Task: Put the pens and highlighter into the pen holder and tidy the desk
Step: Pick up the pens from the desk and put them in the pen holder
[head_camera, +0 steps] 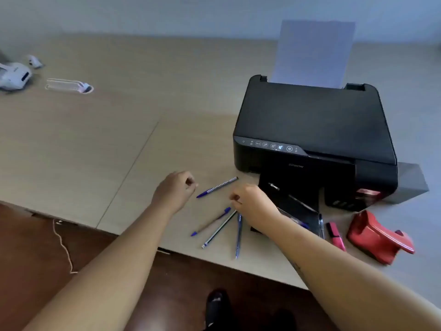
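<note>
Two hands (pixel 176 188) (pixel 250 201) curled above loose pens (pixel 217 187) — none gripped.

Surface: pale wood-grain desk (pixel 100 139) | centre-right: black printer (pixel 310 130) | front edge: four pens — striped pen (pixel 217 187), brown-barrelled pen (pixel 210 222), white-and-dark pen (pixel 219 229), blue pen (pixel 238 235) | right: pink highlighter (pixel 336 236), red hole punch (pixel 379 236) | far left: white devices (pixel 14 76), blurred.

A beige wood-grain counter (pixel 95 139) carries a black printer (pixel 310 125), a striped blue-capped pen (pixel 217 187), a pink highlighter (pixel 336 236) and a red hole punch (pixel 379 237).
</note>
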Demonstrator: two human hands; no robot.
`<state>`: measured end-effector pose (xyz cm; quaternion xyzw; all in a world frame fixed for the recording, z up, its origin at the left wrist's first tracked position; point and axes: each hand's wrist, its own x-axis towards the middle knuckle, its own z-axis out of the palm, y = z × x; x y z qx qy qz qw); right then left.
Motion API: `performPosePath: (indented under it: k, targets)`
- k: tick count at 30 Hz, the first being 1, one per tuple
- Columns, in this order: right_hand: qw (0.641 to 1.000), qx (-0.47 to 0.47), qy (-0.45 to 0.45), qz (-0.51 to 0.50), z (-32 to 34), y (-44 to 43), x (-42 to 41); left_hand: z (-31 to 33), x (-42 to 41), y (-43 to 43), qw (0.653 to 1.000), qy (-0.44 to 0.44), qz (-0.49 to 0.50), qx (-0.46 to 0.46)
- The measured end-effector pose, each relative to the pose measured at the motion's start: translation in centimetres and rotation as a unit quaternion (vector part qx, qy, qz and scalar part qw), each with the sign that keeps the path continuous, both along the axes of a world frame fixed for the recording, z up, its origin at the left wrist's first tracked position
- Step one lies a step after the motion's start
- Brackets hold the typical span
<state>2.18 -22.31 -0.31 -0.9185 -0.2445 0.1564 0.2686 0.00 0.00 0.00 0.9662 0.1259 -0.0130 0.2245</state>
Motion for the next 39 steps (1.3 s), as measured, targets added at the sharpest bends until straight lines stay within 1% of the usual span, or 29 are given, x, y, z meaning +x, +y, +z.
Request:
performPosePath:
  k: [1, 4, 6, 10, 15, 18, 21, 23, 27, 29, 30, 32, 33, 34, 36, 37, 39]
  targets:
    - [0.999, -0.04, 0.006, 0.01, -0.8, 0.7, -0.4, -0.7, 0.1, 0.4, 1.0, 0.012, -0.002, -0.014]
    - [0.99, -0.121, -0.048, 0.057, -3.0, 2.3, -1.7, -2.8, 0.5, 1.0, 0.998, 0.042, -0.02, -0.043]
    - [0.983, -0.142, -0.09, 0.068, -4.0, 3.2, -2.0, -4.2, 1.0, 1.3, 0.996, 0.05, -0.034, -0.07]
    - [0.97, -0.203, -0.111, 0.074, -5.1, 4.9, -2.1, -6.1, 2.4, 1.3, 0.992, 0.062, -0.069, -0.085]
    - [0.963, -0.207, -0.122, 0.118, -5.5, 6.2, -2.5, -7.3, 3.9, 1.1, 0.989, 0.075, -0.098, -0.082]
    - [0.949, -0.237, -0.124, 0.164, -5.4, 6.3, -2.1, -7.8, 4.4, 1.1, 0.986, 0.081, -0.126, -0.072]
    - [0.94, -0.233, -0.161, 0.191, -5.5, 6.4, -2.1, -8.4, 4.5, 1.4, 0.983, 0.08, -0.154, -0.065]
    - [0.933, -0.247, -0.161, 0.206, -6.0, 6.4, -2.1, -8.5, 4.5, 1.5, 0.982, 0.075, -0.161, -0.058]
    - [0.919, -0.264, -0.207, 0.207, -6.4, 6.5, -1.8, -8.2, 4.3, 1.9, 0.982, 0.075, -0.166, -0.054]
    - [0.928, -0.248, -0.219, 0.172, -6.4, 6.5, -1.7, -7.6, 4.0, 2.6, 0.983, 0.075, -0.148, -0.073]
    - [0.943, -0.221, -0.212, 0.132, -6.2, 6.4, -1.6, -7.1, 3.8, 3.0, 0.984, 0.073, -0.139, -0.088]
    - [0.983, -0.091, -0.16, 0.011, -5.4, 5.7, -1.3, -5.7, 3.4, 4.0, 0.982, 0.065, -0.112, -0.136]
    - [0.992, -0.029, -0.113, -0.057, -4.6, 5.5, -1.0, -4.8, 3.1, 4.4, 0.979, 0.063, -0.097, -0.168]
    - [0.99, 0.036, -0.069, -0.119, -3.5, 5.2, -0.8, -3.7, 2.9, 4.7, 0.975, 0.061, -0.088, -0.192]
    - [0.962, 0.141, -0.02, -0.231, -1.1, 4.6, -0.4, -1.6, 2.7, 4.8, 0.971, 0.055, -0.084, -0.217]
    - [0.946, 0.177, -0.006, -0.272, 0.4, 4.3, -0.2, -0.5, 2.8, 4.7, 0.969, 0.049, -0.085, -0.227]
    - [0.919, 0.217, 0.005, -0.328, 2.8, 3.4, 0.4, 1.8, 3.5, 3.8, 0.963, 0.032, -0.089, -0.252]
